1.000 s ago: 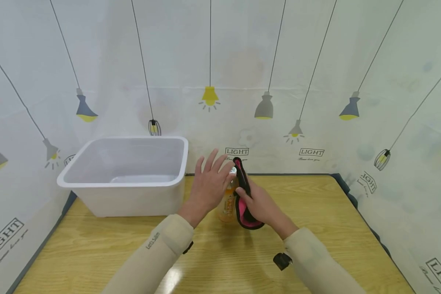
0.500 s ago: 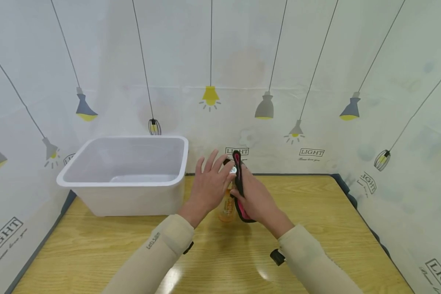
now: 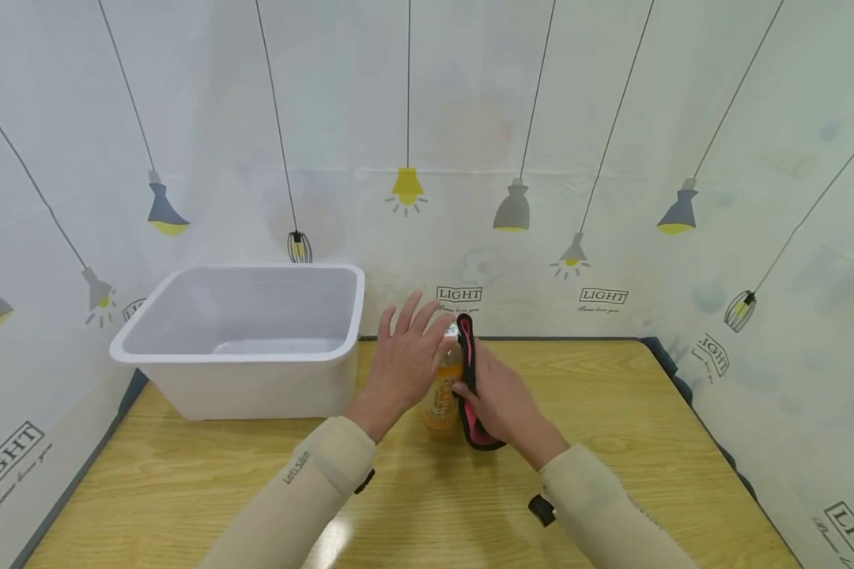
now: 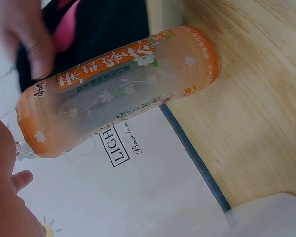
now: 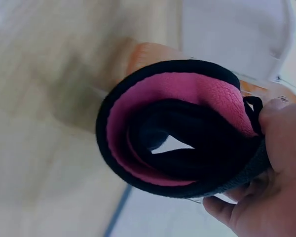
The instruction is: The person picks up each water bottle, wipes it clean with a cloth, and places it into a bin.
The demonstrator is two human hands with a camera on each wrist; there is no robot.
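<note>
An orange-labelled plastic drink bottle (image 3: 441,399) stands upright on the wooden table, shown at length in the left wrist view (image 4: 123,91). My left hand (image 3: 403,356) pinches it at the white cap with thumb and index finger, the other fingers spread out. Against the bottle's right side is a rolled black cloth wrap (image 3: 468,379) with a pink fleece lining. Its open end and the curled layers of the wrap (image 5: 180,81) face the right wrist camera. My right hand (image 3: 501,395) grips the wrap, thumb on the near side; its fingertips are hidden in the head view.
A large white plastic tub (image 3: 256,387) stands at the back left of the wooden table (image 3: 612,442), close to the left forearm. Behind the table hangs a pale cloth backdrop (image 3: 455,118) printed with lamps. The table's back edge lies just beyond the bottle.
My right hand raised the wrap along the bottle, and a dark part showed behind the cap; now it is lower again. The left hand and the bottle have stayed in place.
</note>
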